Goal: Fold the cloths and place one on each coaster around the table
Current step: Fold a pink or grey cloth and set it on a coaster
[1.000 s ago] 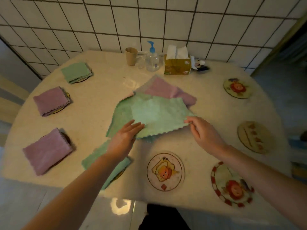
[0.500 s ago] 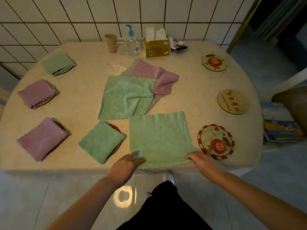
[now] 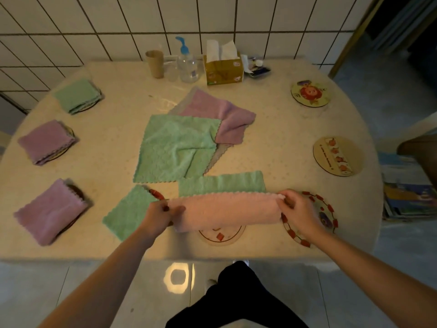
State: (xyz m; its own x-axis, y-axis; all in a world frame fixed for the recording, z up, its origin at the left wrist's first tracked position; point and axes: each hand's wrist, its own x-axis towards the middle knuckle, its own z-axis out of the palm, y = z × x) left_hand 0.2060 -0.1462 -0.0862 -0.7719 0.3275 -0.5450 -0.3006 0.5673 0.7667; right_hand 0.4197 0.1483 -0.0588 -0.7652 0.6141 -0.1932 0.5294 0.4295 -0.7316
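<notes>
My left hand and right hand each pinch a corner of the green cloth; I should carry both corners evenly onto its far edge, scallops matched

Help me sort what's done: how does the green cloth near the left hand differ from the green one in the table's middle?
The near green cloth is folded small and sits on a coaster; the middle green cloth lies spread out, larger, on bare table, overlapping a purple cloth. Both are green with scalloped edges.
</notes>
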